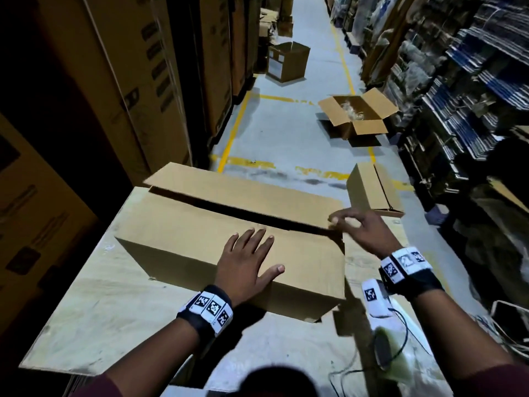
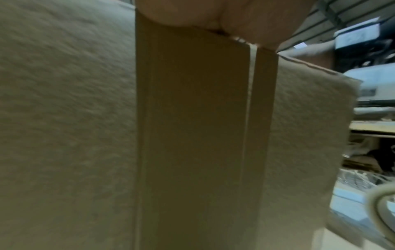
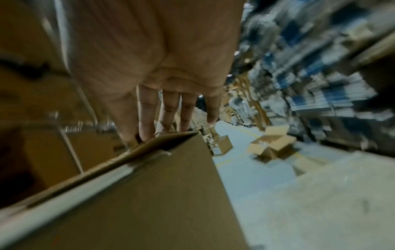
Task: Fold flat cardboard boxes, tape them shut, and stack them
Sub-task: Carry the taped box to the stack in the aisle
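Note:
A brown cardboard box [image 1: 183, 242] lies on a pale wooden table [image 1: 100, 310]. Its near top flap is folded down, and my left hand [image 1: 249, 262] presses flat on it with the fingers spread. The far flap [image 1: 243, 193] still stands slightly raised, leaving a dark gap along the seam. My right hand [image 1: 357, 227] reaches over the box's right end, fingertips resting on that flap's right corner. The right wrist view shows the fingers [image 3: 169, 110] stretched down onto the flap edge of the box [image 3: 149, 194]. In the left wrist view only the palm [image 2: 213, 13] on the box's side [image 2: 192, 135] shows.
A tape roll [image 1: 386, 348] lies on the table near my right forearm. An open box [image 1: 357, 116], a second box [image 1: 287, 61] and a small box [image 1: 372, 190] stand on the aisle floor. Tall cartons [image 1: 128, 81] line the left, packed shelves [image 1: 472, 81] the right.

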